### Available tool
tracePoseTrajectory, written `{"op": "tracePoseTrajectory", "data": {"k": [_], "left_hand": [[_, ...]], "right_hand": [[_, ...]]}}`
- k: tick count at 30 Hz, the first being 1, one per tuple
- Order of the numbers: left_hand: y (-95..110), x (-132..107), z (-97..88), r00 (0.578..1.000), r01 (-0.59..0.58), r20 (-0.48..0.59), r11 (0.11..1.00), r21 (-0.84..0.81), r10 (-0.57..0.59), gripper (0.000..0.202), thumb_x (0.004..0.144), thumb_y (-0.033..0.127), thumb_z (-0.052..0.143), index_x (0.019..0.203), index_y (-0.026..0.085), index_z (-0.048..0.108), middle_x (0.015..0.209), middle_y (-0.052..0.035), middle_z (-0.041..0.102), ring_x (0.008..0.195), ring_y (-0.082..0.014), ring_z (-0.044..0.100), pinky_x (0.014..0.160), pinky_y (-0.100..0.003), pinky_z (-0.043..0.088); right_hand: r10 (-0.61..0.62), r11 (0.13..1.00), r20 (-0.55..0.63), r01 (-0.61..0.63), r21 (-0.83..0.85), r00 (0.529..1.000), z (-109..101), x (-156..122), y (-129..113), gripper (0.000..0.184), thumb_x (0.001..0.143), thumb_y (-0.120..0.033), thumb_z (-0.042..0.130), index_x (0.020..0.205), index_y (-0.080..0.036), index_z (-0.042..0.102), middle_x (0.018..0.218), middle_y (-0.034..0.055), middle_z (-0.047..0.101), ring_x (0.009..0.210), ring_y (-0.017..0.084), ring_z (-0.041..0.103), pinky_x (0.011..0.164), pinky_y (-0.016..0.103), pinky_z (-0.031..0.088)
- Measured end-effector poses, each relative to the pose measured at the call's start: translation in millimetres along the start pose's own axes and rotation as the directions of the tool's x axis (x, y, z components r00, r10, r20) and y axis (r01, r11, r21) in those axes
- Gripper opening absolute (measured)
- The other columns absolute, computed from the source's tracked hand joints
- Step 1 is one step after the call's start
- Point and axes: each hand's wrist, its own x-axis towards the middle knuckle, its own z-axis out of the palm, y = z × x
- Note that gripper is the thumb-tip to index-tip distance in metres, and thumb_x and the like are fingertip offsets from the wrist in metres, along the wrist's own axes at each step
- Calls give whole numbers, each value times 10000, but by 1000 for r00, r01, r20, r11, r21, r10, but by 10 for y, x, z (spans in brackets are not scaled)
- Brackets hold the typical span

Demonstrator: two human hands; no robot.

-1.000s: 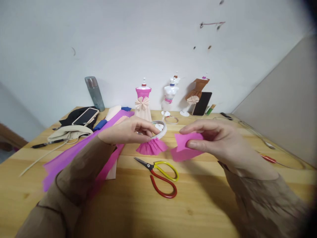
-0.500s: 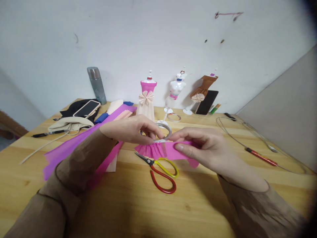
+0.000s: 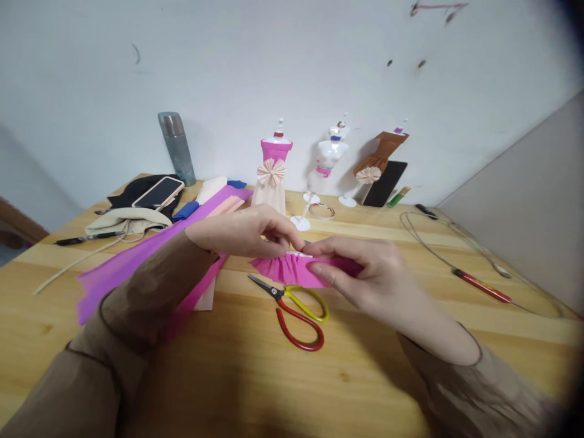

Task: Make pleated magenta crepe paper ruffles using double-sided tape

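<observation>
My left hand (image 3: 244, 232) pinches the top edge of a gathered pink crepe paper strip (image 3: 285, 269) above the table, its fingers closed on the pleats; a bit of white tape shows at the pinch. My right hand (image 3: 365, 274) meets it from the right, thumb and fingers closed on the flat end of the same pink strip. Red and yellow scissors (image 3: 296, 307) lie shut on the wooden table (image 3: 365, 365) just below both hands.
Three small mannequins stand at the back: a pink and cream dress (image 3: 272, 173), a white one (image 3: 326, 164), a brown one (image 3: 381, 157). A grey flask (image 3: 176, 148), a phone (image 3: 157, 193) on dark cloth, purple paper sheets (image 3: 137, 261), a red-handled tool (image 3: 481, 286) with wire.
My right hand brought its pink piece leftward until it met the left hand's gathered strip. The tape roll seen earlier is now hidden behind the hands. The view tilted down a little.
</observation>
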Motion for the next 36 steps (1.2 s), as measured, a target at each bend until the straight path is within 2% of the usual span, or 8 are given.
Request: {"op": "tracePoseTrajectory", "data": {"k": [5, 9, 14, 17, 24, 30, 33, 36], "left_hand": [[20, 12, 11, 998, 63, -23, 998, 13, -63, 298, 772, 98, 537, 988, 139, 738, 755, -16, 708, 629, -80, 574, 572, -174, 426], [23, 34, 25, 994, 106, 1, 994, -11, -105, 264, 778, 126, 554, 978, 125, 725, 822, -36, 719, 702, -100, 610, 627, -186, 455], [-38, 59, 79, 989, 143, -12, 986, -86, -145, 247, 751, 120, 574, 943, 132, 730, 785, -20, 710, 683, -96, 607, 619, -179, 449], [-148, 88, 130, 983, 181, 14, 965, -192, -182, 258, 736, 125, 594, 958, 106, 725, 722, -13, 688, 621, -85, 576, 573, -174, 424], [-511, 194, 352, 952, 306, 177, 760, -573, -249, 246, 678, 115, 674, 919, 99, 722, 625, 15, 643, 540, -54, 523, 525, -154, 387], [-599, 215, 477, 903, 425, 310, 516, -744, -297, 294, 655, 160, 738, 943, 99, 723, 646, -7, 668, 540, -61, 553, 535, -165, 421], [-594, 207, 491, 884, 466, 373, 485, -740, -280, 267, 660, 195, 748, 913, 113, 744, 710, -38, 710, 583, -85, 596, 567, -188, 458], [-595, 199, 530, 870, 492, 430, 504, -710, -243, 206, 647, 217, 762, 830, 123, 758, 674, -36, 708, 564, -88, 587, 539, -182, 444]], "right_hand": [[20, 1000, -34, -21, -15, 999, 38, 2, 27, 119, 856, -201, 601, 902, -189, 711, 757, 36, 721, 606, 139, 619, 523, 238, 446], [39, 999, -34, -39, 11, 999, 67, 16, 60, 107, 859, -216, 595, 872, -185, 697, 730, 31, 706, 593, 132, 597, 530, 239, 433], [107, 993, -12, -106, 53, 994, 86, 55, 78, 104, 840, -202, 586, 830, -165, 682, 622, 5, 639, 520, 102, 512, 509, 227, 395], [152, 982, 52, -157, 108, 987, 76, 93, 132, 100, 816, -203, 594, 799, -155, 680, 618, 2, 616, 540, 103, 492, 507, 227, 382], [188, 955, 293, -245, 169, 937, 46, 143, 387, 153, 794, -233, 598, 825, -129, 706, 605, -5, 573, 533, 95, 457, 488, 223, 358], [236, 954, 219, -269, 135, 947, -124, 158, 419, 155, 775, -248, 603, 796, -130, 702, 549, -14, 558, 479, 93, 464, 447, 224, 336], [251, 950, 216, -283, 131, 944, -184, 153, 450, 174, 774, -279, 612, 801, -134, 705, 569, -4, 583, 494, 101, 495, 457, 227, 364], [254, 950, 257, -290, 113, 932, -191, 142, 478, 158, 755, -256, 625, 804, -134, 712, 583, 0, 604, 498, 103, 508, 464, 231, 385]]}}
